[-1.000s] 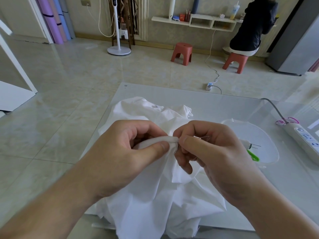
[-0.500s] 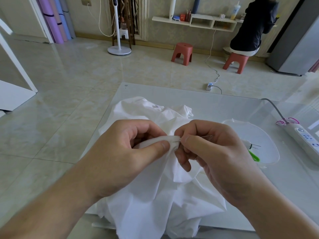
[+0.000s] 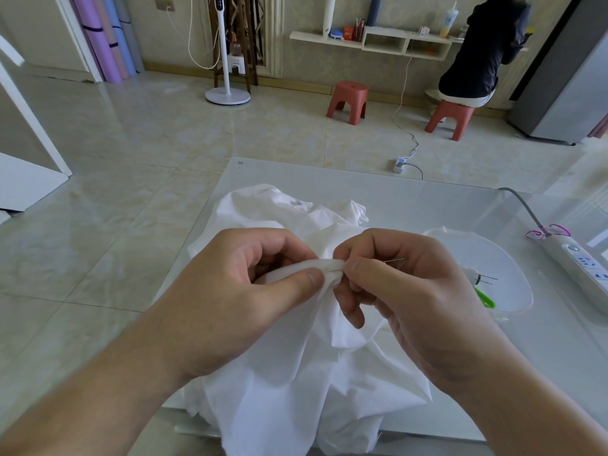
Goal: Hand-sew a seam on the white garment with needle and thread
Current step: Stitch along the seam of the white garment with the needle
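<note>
A fold of the garment is pinched between the thumb and curled fingers of the left hand. Just right of that fold, the needle is pinched by the right hand, its fingers curled. The garment is heaped on the desk, left of a clear tray.

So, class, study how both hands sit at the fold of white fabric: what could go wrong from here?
1. The left hand's thumb lies right beside the needle pinched by the right hand, so a push could prick it.
2. The white garment hangs over the table's near edge; its weight might tug the pinched fold loose.
3. The clear container sits close behind the right hand, so a wide pull might knock it.
</note>
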### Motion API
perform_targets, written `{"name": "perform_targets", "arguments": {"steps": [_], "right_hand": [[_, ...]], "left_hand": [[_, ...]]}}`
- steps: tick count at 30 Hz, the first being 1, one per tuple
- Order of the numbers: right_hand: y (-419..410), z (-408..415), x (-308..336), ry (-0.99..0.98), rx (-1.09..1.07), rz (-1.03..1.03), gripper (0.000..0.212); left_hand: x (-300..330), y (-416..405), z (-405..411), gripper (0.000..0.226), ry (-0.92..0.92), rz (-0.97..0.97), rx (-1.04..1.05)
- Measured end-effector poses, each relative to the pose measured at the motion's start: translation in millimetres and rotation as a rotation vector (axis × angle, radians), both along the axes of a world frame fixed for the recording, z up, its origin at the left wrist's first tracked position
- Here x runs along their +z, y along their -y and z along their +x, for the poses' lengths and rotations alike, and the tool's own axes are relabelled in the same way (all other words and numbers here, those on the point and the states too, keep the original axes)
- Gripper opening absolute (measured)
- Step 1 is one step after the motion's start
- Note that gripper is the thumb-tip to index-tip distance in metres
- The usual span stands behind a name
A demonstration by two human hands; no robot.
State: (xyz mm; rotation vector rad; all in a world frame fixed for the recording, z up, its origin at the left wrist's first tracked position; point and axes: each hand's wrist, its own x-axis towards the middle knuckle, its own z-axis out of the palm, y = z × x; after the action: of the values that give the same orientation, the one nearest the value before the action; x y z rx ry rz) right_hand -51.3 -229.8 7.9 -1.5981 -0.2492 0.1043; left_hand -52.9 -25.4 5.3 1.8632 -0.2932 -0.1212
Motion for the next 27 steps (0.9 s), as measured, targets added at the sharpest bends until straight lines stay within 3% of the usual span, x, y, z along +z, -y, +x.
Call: {"name": "perform_targets", "arguments": {"steps": [20, 27], "right_hand": [[0.2, -3.1, 1.1, 0.015, -0.046, -0.064, 0.022], [1.4, -0.6, -1.7, 0.006, -0.011, 0.018, 0.017]], "left_hand": [[0.1, 0.8, -0.1, 0.018, -0.006, -0.001, 0.008], [-1.3, -0.3, 1.0, 0.017, -0.009, -0.030, 0.009]]}}
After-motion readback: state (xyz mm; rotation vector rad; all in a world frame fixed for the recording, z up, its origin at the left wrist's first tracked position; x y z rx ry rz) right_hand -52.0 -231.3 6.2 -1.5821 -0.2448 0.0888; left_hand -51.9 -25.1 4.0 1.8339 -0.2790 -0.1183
